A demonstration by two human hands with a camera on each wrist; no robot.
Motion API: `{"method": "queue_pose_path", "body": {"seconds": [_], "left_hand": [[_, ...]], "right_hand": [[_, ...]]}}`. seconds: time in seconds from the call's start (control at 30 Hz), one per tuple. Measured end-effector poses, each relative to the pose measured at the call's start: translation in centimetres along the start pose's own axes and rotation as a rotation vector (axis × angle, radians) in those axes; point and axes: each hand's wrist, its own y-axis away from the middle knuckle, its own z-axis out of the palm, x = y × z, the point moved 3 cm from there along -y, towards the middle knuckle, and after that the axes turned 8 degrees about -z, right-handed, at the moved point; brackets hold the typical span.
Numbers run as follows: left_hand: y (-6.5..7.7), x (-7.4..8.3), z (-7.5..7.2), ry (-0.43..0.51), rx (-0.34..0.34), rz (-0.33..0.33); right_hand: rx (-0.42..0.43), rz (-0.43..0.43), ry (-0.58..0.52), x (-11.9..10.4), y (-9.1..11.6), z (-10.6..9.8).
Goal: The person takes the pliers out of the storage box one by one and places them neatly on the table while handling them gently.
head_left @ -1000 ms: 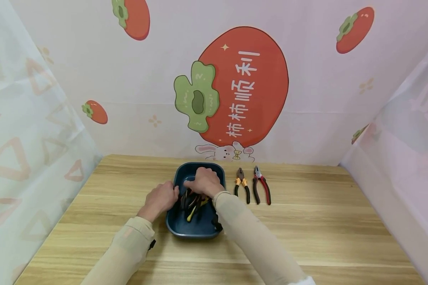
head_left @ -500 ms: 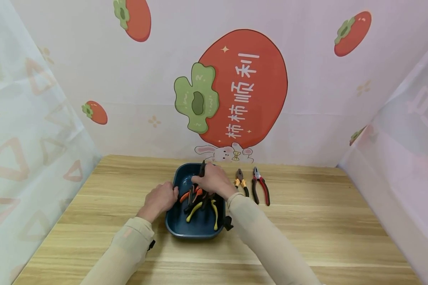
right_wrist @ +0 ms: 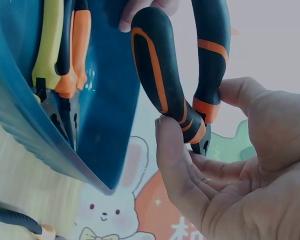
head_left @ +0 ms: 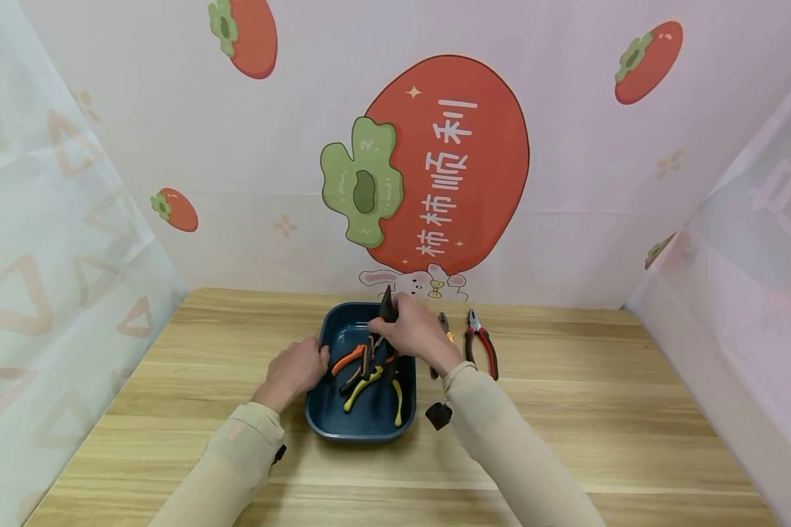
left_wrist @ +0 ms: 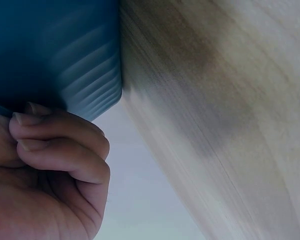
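A blue plastic bin (head_left: 362,437) stands on the table, and my left hand (head_left: 296,369) grips its left rim. Curled fingers of that hand (left_wrist: 60,170) lie against the bin's outer wall in the left wrist view. Over the bin's far right part, my right hand (head_left: 414,328) holds pliers (right_wrist: 157,65) with black handles and orange bands. Their dark tip points up and away in the head view; my fingers hide most of the jaws. Inside the bin lie yellow-handled pliers (head_left: 398,402) and orange-handled pliers (head_left: 348,359), partly overlapping other dark-handled tools.
Right of the bin, red-and-black-handled pliers (head_left: 483,344) lie on the wooden table (head_left: 567,410). Beside them is another pair of pliers (head_left: 444,322) with orange-and-black handles, partly hidden by my right hand. A patterned cloth backdrop (head_left: 567,241) rises behind the table.
My right hand has come up from among the tools in the bin and moved right, with the black-and-orange pliers in its grip. My left hand has stayed on the rim.
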Motion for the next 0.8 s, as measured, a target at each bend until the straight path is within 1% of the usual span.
{"method": "queue_pose_path", "body": {"seconds": [0.2, 0.47, 0.67, 0.8], "left_hand": [[0.0, 0.0, 0.1, -0.004, -0.007, -0.005], [0.0, 0.1, 0.1, -0.011, -0.008, -0.011], [0.0, 0.0, 0.1, -0.017, -0.002, -0.009], [0.0, 0.0, 0.1, -0.02, -0.002, -0.013]], "right_hand": [[0.017, -0.003, -0.017, 0.0, 0.7, -0.7], [0.009, 0.002, -0.019, 0.6, 1.6, -1.3], [0.027, 0.004, -0.049, 1.1, 2.2, -2.3], [0.039, 0.014, -0.045, 1.6, 2.6, -3.0]]}}
